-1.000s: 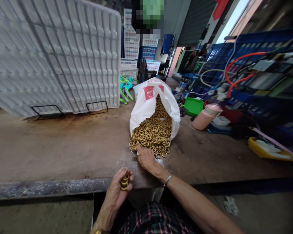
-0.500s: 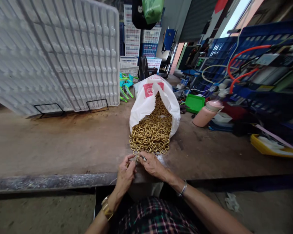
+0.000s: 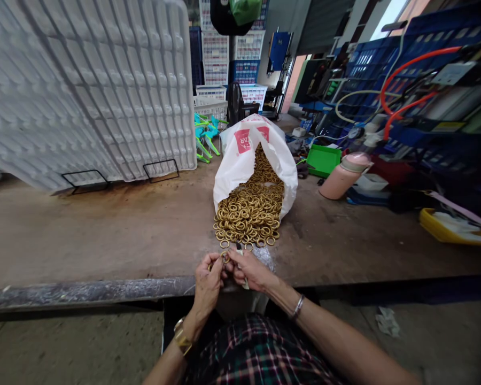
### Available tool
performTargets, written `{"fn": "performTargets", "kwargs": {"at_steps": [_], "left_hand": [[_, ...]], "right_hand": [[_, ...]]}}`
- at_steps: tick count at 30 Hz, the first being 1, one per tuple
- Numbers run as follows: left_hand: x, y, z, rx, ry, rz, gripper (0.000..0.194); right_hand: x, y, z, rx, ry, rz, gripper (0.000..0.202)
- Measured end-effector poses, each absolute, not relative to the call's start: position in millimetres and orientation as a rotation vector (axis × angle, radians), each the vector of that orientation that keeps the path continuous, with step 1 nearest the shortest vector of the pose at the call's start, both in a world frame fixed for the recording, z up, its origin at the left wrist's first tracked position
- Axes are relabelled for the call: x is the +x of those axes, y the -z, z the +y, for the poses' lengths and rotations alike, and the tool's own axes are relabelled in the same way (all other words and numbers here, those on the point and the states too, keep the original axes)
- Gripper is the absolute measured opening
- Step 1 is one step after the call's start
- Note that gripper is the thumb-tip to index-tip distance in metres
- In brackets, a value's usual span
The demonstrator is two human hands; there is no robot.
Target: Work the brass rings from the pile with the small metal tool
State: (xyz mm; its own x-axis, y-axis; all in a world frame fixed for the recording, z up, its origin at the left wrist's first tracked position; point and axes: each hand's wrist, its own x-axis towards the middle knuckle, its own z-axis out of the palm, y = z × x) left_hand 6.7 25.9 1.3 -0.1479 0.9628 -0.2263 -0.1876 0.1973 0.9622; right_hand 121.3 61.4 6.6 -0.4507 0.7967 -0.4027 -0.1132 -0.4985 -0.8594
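Brass-coloured rings (image 3: 248, 211) spill in a pile from a white plastic bag (image 3: 234, 168) onto the brown table (image 3: 144, 230). Near the table's front edge, my left hand (image 3: 208, 278) pinches one ring (image 3: 225, 257) between thumb and finger. My right hand (image 3: 250, 270) touches the same ring's side with its fingertips and is wrapped round a small tool with a dark tip (image 3: 239, 247) and a pale lower part. What kind of tool it is cannot be made out. Several loose rings lie just beyond my hands.
Tall white ribbed panels (image 3: 124, 91) stand at the left in black wire holders (image 3: 86, 181). To the right are a pink bottle (image 3: 340, 179), a green tray (image 3: 323, 160) and a yellow tray (image 3: 444, 230). Blue and white crates (image 3: 215, 72) are stacked behind.
The view has shifted slightly. The ring at my left fingertips now shows more clearly, and the tool in my right hand points up, with its dark tip visible.
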Motion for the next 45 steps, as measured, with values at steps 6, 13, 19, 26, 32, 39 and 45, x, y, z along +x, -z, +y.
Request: {"fn": "performTargets", "kwargs": {"at_steps": [6,13,19,26,32,39,45], "left_hand": [[3.0,-4.1,23.4,0.885,-1.182,1.325,0.03],[-0.2,-4.6,21.9,0.916,-1.197,1.332,0.028],[-3.3,-3.2,18.9,0.839,-1.19,1.253,0.031],[-4.9,-0.7,17.9,0.766,-1.205,1.155,0.034],[-3.9,-5.9,18.2,0.797,-1.19,1.174,0.033],[-4.9,-8.4,16.5,0.761,-1.119,1.112,0.034],[-4.9,-7.6,16.8,0.763,-1.085,1.103,0.033]], "right_hand": [[124.2,-6.8,65.0,-1.209,-1.839,-1.246,0.026],[123.0,-11.7,64.6,-1.329,-1.633,-1.45,0.017],[120.1,-14.6,60.0,-1.219,-1.818,-1.28,0.021],[117.5,-12.2,60.5,-1.19,-1.853,-1.187,0.024],[116.1,-13.3,63.2,-1.318,-1.694,-1.374,0.022],[117.5,-14.9,66.7,-1.329,-1.464,-1.611,0.018],[118.9,-15.3,66.7,-1.35,-1.397,-1.676,0.015]]}}
